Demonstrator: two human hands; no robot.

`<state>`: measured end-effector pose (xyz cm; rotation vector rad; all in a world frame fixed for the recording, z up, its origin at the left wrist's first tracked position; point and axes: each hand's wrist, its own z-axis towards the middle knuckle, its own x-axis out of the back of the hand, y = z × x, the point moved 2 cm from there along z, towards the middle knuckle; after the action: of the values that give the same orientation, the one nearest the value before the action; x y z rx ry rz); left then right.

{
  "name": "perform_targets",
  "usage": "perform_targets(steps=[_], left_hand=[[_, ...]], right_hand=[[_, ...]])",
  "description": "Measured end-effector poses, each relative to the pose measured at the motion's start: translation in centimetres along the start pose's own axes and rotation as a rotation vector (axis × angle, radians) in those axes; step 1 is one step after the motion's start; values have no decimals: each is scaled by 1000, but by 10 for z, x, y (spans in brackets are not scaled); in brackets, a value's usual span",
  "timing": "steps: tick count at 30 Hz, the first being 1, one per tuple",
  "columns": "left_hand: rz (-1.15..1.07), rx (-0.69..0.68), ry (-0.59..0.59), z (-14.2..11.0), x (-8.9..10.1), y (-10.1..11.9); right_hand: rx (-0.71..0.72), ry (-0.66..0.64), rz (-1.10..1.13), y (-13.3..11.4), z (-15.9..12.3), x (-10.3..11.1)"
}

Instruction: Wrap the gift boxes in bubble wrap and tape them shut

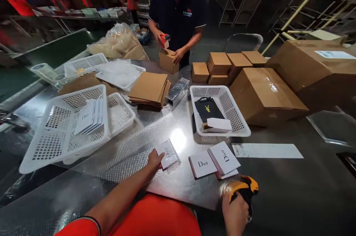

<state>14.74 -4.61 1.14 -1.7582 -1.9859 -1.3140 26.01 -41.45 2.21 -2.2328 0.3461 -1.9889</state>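
Note:
My left hand [155, 160] is closed on the edge of a small white Dior box [168, 154] covered in bubble wrap, pressing it against the metal table. Loose bubble wrap [122, 165] stretches out to the left of it. Over the front right part of the table, my right hand [236, 212] grips a yellow-and-black tape dispenser [244, 186], partly blurred. Between the hands lie unwrapped white Dior boxes, one flat on the left [202, 164] and another [224, 157] resting on a further box.
A white basket [241, 128] holds a black YSL bag and a white carton. Another basket [36, 154] contains several Dior boxes. Flattened cardboard [148, 87] is stacked mid-table. Large cartons [274, 93] stand right. A co-worker [178, 13] opposite holds a red tape dispenser over a box.

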Motion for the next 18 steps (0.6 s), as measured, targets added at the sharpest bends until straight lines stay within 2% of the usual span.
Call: perform_targets(steps=[4,8,10,11,12,14,16,18], left_hand=[[-6,-7,4,0,-1,-1],[-22,-1,-8,-1,-3,-2],[-36,13,-12,-1,-5,-2],[-45,18,-14,-1,-5,-2],[-57,23,-16,-2,-6,-2],[-86,23,-20,-3,-6,-1],[-123,14,-18,-6,-6,0],[-159,6,-4,-9,-7,2]], right_hand=[[-89,-36,-56,-3,1,-9],[-126,-31,-99,17,17,5],[-216,63,-96,23,28,21],[-210,140,-74,20,34,29],[-143,214,-31,11,41,35],[164,287,109,-27,51,37],[573,201,260,-87,55,21],[843,69,298,-154,53,-7]])
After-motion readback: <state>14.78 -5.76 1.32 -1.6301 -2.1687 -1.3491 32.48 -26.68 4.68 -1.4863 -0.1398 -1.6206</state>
